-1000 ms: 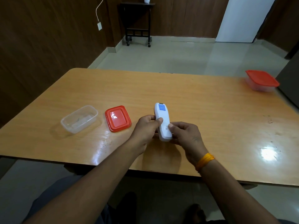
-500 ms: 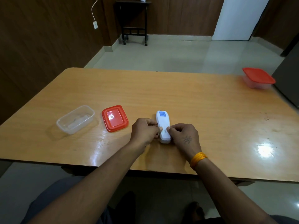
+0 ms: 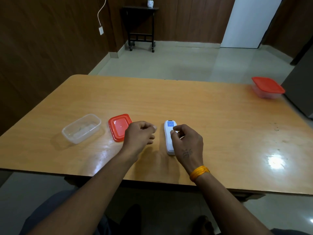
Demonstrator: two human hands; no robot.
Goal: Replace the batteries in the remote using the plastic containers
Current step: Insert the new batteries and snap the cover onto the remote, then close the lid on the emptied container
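Observation:
The white remote (image 3: 168, 133) lies flat on the wooden table (image 3: 220, 119), its blue label pointing away from me. My right hand (image 3: 187, 143) curls over its near half, thumb and fingertips on the body, and hides the near end. My left hand (image 3: 139, 134) hovers just left of the remote, apart from it, fingers loosely curled around nothing I can see. An uncovered clear plastic container (image 3: 99, 122) sits at the left, and its red lid (image 3: 118, 127) lies flat beside it, partly behind my left hand. What the container holds is unclear.
A second clear container with a red lid on (image 3: 267, 87) stands at the table's far right corner. A dark cabinet edge (image 3: 299, 92) rises right beside it. Bare tabletop stretches between the remote and that corner.
The remote went from being held up in both hands to lying flat on the table. My left hand has let go of it and drawn off to the left.

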